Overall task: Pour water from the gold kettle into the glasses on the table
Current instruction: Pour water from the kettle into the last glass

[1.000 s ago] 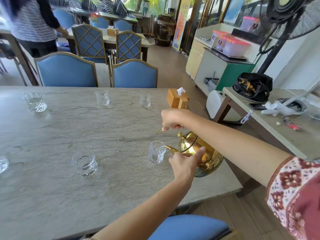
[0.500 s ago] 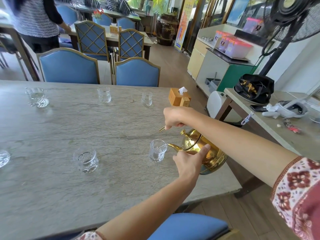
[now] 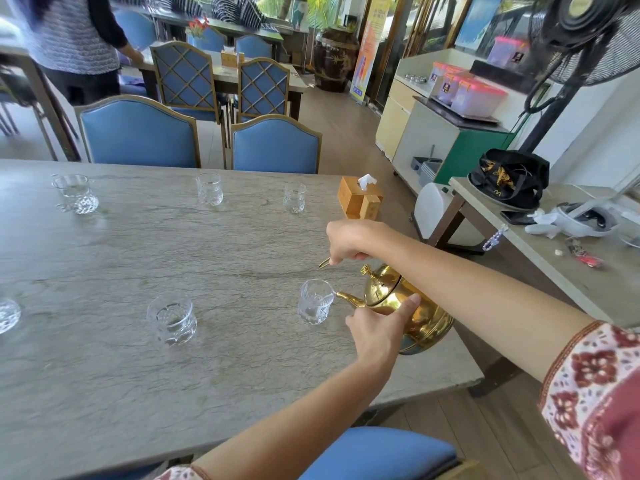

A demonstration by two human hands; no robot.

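The gold kettle is tilted leftward, its spout touching the rim of a clear glass near the table's right end. My right hand grips the kettle's top handle from above. My left hand presses against the kettle's side, thumb up along the body by the lid, fingers hidden behind the hand. Another glass stands to the left. A glass is cut off at the left edge. Along the far side stand three glasses: left, middle, right.
A wooden tissue box stands at the grey table's far right. Blue chairs line the far side; one seat is below me. A side table with a black bag is to the right. A person stands far left.
The kettle and both hands stay at the same glass, with the spout now at its rim. The view has shifted slightly.
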